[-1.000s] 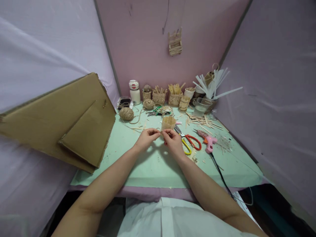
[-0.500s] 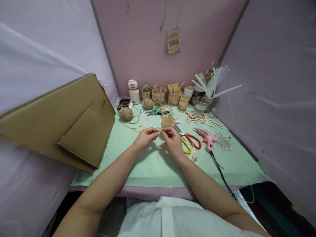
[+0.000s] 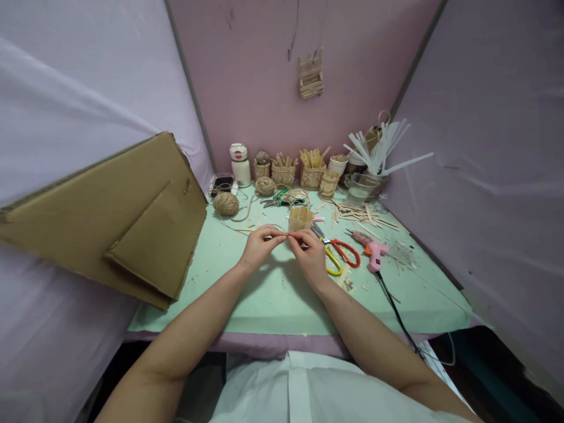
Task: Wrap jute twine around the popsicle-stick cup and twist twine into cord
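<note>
My left hand (image 3: 259,246) and my right hand (image 3: 311,252) meet fingertip to fingertip over the green table (image 3: 273,294). Both are pinched closed on a thin piece of jute twine that runs between them and is hard to make out. Just behind my fingers stands a small cup made of wooden sticks (image 3: 300,218). Red-handled scissors (image 3: 339,249) and a yellow-handled pair (image 3: 331,261) lie right of my right hand. A pink glue gun (image 3: 371,249) lies further right, its black cord (image 3: 394,311) running toward me.
Two twine balls (image 3: 226,203) (image 3: 265,185), green-handled pliers (image 3: 279,200), a white bottle (image 3: 240,164), stick baskets (image 3: 312,173) and a clear cup (image 3: 360,189) line the back. Loose sticks (image 3: 361,214) lie scattered at right. A cardboard sheet (image 3: 118,217) leans at left. A small stick crate (image 3: 311,76) hangs on the wall.
My hands stay pinched together in nearly the same spot; the fingers shift slightly on the twine. The view wobbles a little.
</note>
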A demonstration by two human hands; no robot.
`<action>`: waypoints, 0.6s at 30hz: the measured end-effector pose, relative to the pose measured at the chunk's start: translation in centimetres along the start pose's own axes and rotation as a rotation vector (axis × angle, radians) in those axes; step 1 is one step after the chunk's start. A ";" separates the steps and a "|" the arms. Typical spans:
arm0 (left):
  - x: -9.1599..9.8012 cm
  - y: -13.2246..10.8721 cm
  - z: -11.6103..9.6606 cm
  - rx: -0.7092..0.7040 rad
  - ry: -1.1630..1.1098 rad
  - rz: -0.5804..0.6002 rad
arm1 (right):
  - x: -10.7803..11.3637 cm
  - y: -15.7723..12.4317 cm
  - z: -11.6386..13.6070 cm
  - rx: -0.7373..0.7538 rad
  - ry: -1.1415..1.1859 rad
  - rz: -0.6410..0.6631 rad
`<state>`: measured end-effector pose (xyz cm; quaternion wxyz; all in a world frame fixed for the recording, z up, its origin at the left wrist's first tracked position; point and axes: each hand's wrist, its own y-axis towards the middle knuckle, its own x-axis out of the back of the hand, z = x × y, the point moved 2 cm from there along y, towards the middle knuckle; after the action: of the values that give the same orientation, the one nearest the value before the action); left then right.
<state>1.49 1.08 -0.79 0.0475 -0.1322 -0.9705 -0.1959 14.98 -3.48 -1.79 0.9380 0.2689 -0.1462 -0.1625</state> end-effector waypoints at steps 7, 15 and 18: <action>-0.3 -0.2 0.2 0.063 -0.042 0.019 | 0.1 0.0 -0.3 0.027 -0.057 -0.004; -1.3 -0.6 1.2 0.371 -0.301 -0.042 | 0.0 -0.1 -0.1 0.082 -0.146 -0.048; -1.7 -0.8 1.6 0.584 -0.506 0.030 | 0.0 -0.2 0.2 0.099 -0.130 -0.040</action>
<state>2.79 0.62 -2.82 -0.1552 -0.1716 -0.9644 0.1283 14.85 -3.75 -1.77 0.9088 0.3065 -0.2091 -0.1908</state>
